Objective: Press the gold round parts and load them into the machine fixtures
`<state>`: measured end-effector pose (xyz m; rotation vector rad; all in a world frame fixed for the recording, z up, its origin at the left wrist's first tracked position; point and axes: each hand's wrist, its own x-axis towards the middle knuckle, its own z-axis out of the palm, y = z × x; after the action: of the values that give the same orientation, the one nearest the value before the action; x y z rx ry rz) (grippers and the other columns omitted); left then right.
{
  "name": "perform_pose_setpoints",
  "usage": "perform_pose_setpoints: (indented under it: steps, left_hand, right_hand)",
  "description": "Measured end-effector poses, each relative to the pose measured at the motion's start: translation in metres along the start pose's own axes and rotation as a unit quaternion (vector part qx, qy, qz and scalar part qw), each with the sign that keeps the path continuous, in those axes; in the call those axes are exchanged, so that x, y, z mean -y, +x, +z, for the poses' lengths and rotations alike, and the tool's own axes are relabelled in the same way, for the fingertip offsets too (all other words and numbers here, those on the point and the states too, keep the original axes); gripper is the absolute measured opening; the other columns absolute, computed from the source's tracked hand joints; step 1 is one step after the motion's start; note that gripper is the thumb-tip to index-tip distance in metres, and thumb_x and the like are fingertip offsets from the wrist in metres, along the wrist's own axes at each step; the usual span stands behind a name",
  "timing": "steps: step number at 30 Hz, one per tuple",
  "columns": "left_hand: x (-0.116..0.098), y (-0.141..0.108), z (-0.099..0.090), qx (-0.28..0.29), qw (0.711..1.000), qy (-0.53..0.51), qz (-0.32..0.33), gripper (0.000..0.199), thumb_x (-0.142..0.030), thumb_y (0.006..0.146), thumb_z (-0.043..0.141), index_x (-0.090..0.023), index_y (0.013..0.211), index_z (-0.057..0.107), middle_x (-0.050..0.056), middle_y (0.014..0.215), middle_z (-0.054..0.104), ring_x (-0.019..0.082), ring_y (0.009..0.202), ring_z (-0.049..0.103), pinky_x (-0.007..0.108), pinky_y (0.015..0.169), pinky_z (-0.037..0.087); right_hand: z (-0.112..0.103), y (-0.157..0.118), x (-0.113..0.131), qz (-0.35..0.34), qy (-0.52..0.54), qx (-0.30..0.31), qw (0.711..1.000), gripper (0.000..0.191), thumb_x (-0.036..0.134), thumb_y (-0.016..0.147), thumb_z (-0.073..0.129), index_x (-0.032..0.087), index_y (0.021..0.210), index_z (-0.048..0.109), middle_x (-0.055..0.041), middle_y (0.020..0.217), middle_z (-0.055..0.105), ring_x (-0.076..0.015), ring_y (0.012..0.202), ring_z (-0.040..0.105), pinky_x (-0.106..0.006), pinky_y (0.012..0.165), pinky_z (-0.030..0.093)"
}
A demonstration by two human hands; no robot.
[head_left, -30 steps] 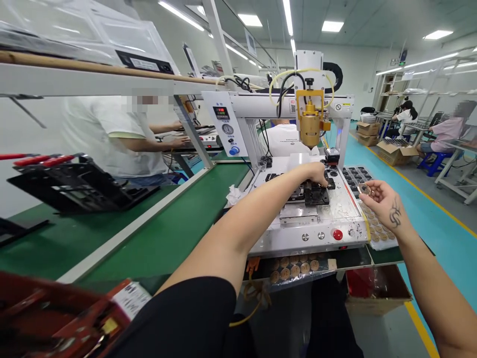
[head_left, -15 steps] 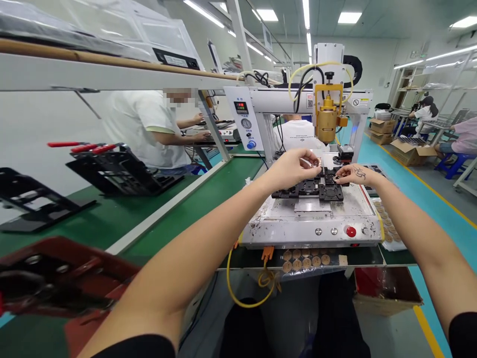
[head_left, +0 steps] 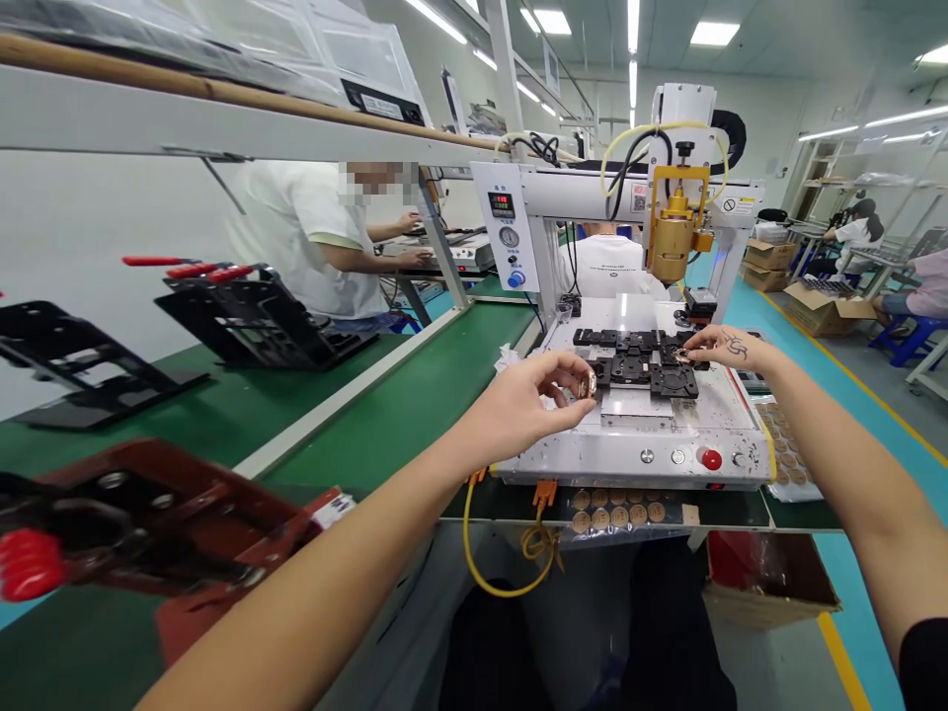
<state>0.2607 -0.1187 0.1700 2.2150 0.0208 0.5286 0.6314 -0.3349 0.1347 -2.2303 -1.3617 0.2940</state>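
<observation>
My left hand [head_left: 529, 400] is closed, pinching a small shiny copper-coloured metal part [head_left: 588, 384] between thumb and fingers. It hovers over the front left of a white machine base [head_left: 570, 434], apart from the black fixture [head_left: 631, 369]. At that fixture's right side, my right hand [head_left: 730, 348] has its thumb and fingertips brought together, touching down there. Whatever lies between those fingertips is too small to make out. Above and behind the fixture hangs a gold-coloured machine head [head_left: 671, 242].
Left of the machine runs a green bench [head_left: 436, 380] with black clamp stands [head_left: 256, 321]. A reddish-brown clamp [head_left: 185, 513] stands close at lower left. Round brown stickers [head_left: 618, 515] lie along the bench's front edge. A person in white [head_left: 315, 237] works beyond the frame.
My left hand has drawn back from the fixture, leftward and toward me, carrying the copper-coloured part. My right hand stays at the fixture's right side. The view has shifted slightly.
</observation>
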Motion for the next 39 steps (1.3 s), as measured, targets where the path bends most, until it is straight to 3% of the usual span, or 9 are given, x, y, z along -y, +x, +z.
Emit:
perform_pose_setpoints:
  steps: [15, 19, 21, 24, 30, 32, 35, 37, 39]
  left_hand:
    - [0.010, -0.059, 0.020, -0.075, 0.993, -0.095, -0.012, 0.035, -0.034, 0.088, 0.080, -0.020, 0.118, 0.068, 0.009, 0.109, 0.077, 0.022, 0.096, 0.074, 0.037, 0.088, 0.064]
    - [0.021, -0.081, 0.039, -0.096, 0.994, -0.040, -0.038, 0.035, -0.032, 0.086, 0.078, -0.021, 0.118, 0.069, 0.005, 0.101, 0.076, 0.022, 0.091, 0.073, 0.038, 0.090, 0.063]
    - [0.032, -0.096, 0.046, -0.105, 0.992, -0.029, -0.061, 0.035, -0.032, 0.086, 0.078, -0.021, 0.119, 0.069, 0.005, 0.102, 0.076, 0.022, 0.091, 0.074, 0.039, 0.092, 0.063]
    - [0.048, -0.116, 0.059, -0.094, 0.992, -0.051, -0.072, 0.034, -0.033, 0.087, 0.077, -0.021, 0.118, 0.068, 0.006, 0.103, 0.077, 0.021, 0.089, 0.074, 0.038, 0.090, 0.062]
    - [0.083, -0.113, 0.120, 0.082, 0.992, -0.090, -0.024, 0.031, -0.030, 0.086, 0.076, -0.021, 0.115, 0.070, 0.010, 0.117, 0.080, 0.025, 0.105, 0.078, 0.038, 0.097, 0.061]
    - [0.097, -0.104, 0.148, 0.148, 0.985, -0.083, 0.002, 0.031, -0.030, 0.085, 0.077, -0.022, 0.113, 0.070, 0.015, 0.140, 0.076, 0.032, 0.130, 0.072, 0.043, 0.111, 0.056]
    - [0.115, -0.093, 0.180, 0.184, 0.981, -0.045, 0.035, 0.027, -0.025, 0.083, 0.078, -0.021, 0.108, 0.069, 0.018, 0.156, 0.066, 0.037, 0.149, 0.059, 0.049, 0.125, 0.047]
    - [0.123, -0.091, 0.190, 0.187, 0.980, -0.028, 0.056, 0.025, -0.023, 0.083, 0.078, -0.020, 0.106, 0.069, 0.019, 0.157, 0.065, 0.037, 0.154, 0.055, 0.051, 0.131, 0.040]
    - [0.128, -0.093, 0.191, 0.196, 0.978, -0.026, 0.069, 0.025, -0.022, 0.084, 0.078, -0.021, 0.107, 0.069, 0.016, 0.161, 0.063, 0.035, 0.159, 0.049, 0.051, 0.137, 0.033]
  right_hand:
    - [0.024, -0.002, 0.005, -0.019, -0.069, -0.117, 0.991, 0.039, 0.060, 0.097, 0.073, 0.024, 0.105, 0.087, -0.0146, 0.103, 0.081, -0.0363, 0.106, 0.071, -0.051, 0.096, 0.057]
    - [0.043, -0.065, 0.017, 0.001, -0.071, -0.246, 0.967, 0.050, 0.060, 0.109, 0.052, 0.023, 0.123, 0.081, -0.0155, 0.113, 0.075, -0.0359, 0.118, 0.064, -0.052, 0.104, 0.051]
    - [0.061, -0.114, 0.019, 0.010, -0.064, -0.349, 0.935, 0.045, 0.059, 0.107, 0.058, 0.023, 0.125, 0.078, -0.0118, 0.108, 0.071, -0.0298, 0.102, 0.064, -0.046, 0.094, 0.054]
    - [0.094, -0.180, 0.016, 0.029, -0.067, -0.404, 0.912, 0.038, 0.058, 0.097, 0.074, 0.023, 0.113, 0.075, -0.0063, 0.098, 0.064, -0.0244, 0.086, 0.059, -0.042, 0.083, 0.053]
    - [0.160, -0.214, 0.025, 0.073, -0.079, -0.485, 0.868, 0.035, 0.057, 0.096, 0.074, 0.023, 0.094, 0.065, -0.0072, 0.094, 0.062, -0.0277, 0.091, 0.059, -0.048, 0.090, 0.052]
    - [0.183, -0.211, 0.041, 0.035, -0.056, -0.466, 0.882, 0.025, 0.048, 0.100, 0.072, 0.024, 0.095, 0.067, -0.0083, 0.094, 0.066, -0.0283, 0.091, 0.062, -0.048, 0.091, 0.053]
    - [0.216, -0.205, 0.063, -0.072, 0.007, -0.280, 0.957, 0.014, 0.033, 0.108, 0.061, 0.027, 0.107, 0.074, -0.0109, 0.104, 0.075, -0.0296, 0.098, 0.068, -0.048, 0.094, 0.057]
    - [0.233, -0.202, 0.068, -0.110, 0.017, -0.174, 0.978, 0.026, 0.025, 0.111, 0.051, 0.028, 0.120, 0.075, -0.0118, 0.118, 0.076, -0.0307, 0.111, 0.070, -0.049, 0.101, 0.059]
    - [0.246, -0.201, 0.066, -0.106, 0.008, -0.152, 0.983, 0.032, 0.024, 0.112, 0.048, 0.029, 0.130, 0.074, -0.0126, 0.123, 0.075, -0.0315, 0.117, 0.069, -0.051, 0.105, 0.059]
